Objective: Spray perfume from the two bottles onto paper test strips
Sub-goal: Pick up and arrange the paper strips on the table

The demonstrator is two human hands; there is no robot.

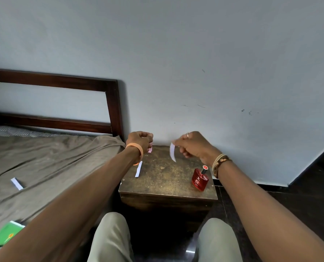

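Observation:
My left hand [141, 139] is closed around a small pink perfume bottle [150, 149], mostly hidden by the fingers, above the back left of the wooden side table [165, 178]. My right hand [192, 145] pinches a white paper test strip [172, 152] that hangs down, facing the pink bottle. A red perfume bottle [199, 179] with a dark spray neck stands uncapped near the table's front right. Another white strip [138, 169] lies on the table's left side.
A bed with a brown sheet [44, 167] and dark wooden headboard [112, 103] is at the left, with a white strip [16, 184] lying on it. A green packet [5, 235] sits at the bed's near edge. The wall stands directly behind the table.

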